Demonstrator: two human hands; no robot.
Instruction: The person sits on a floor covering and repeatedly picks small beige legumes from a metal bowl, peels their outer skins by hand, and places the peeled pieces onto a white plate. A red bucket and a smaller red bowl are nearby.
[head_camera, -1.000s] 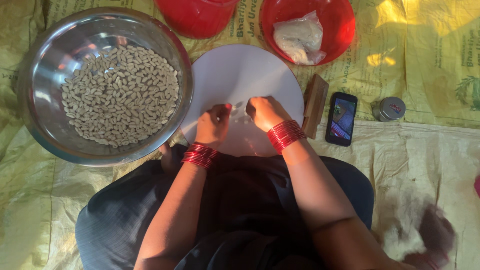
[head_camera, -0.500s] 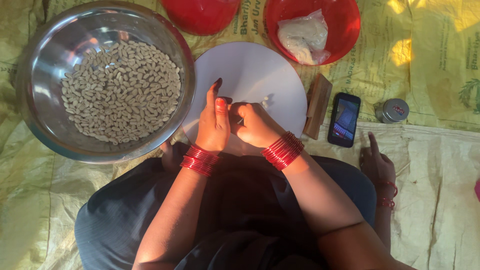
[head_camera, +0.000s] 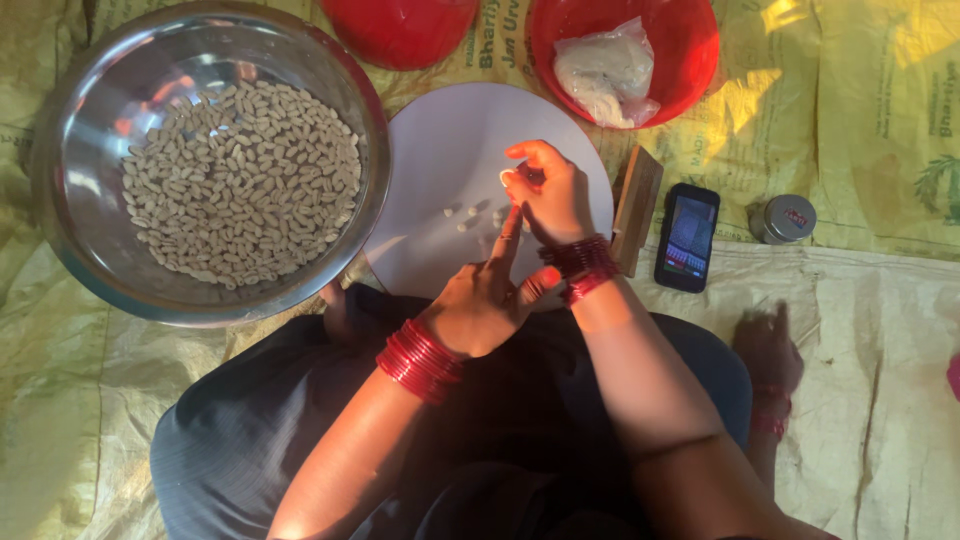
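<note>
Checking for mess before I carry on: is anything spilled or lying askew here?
Nothing spilled. The nuts sit inside the steel bowl; only a few pieces lie on the white board near the right hand. The phone lies flat.

Red bangles (head_camera: 420, 360), white board (head_camera: 450, 160) — pale nuts (head_camera: 240, 180) (steel-grey bowl (head_camera: 70, 250)).

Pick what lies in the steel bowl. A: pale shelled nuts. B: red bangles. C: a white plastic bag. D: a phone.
A: the steel bowl holds a heap of pale shelled nuts, while the white bag sits in a red bowl and the phone lies on the yellow sheet.
</note>
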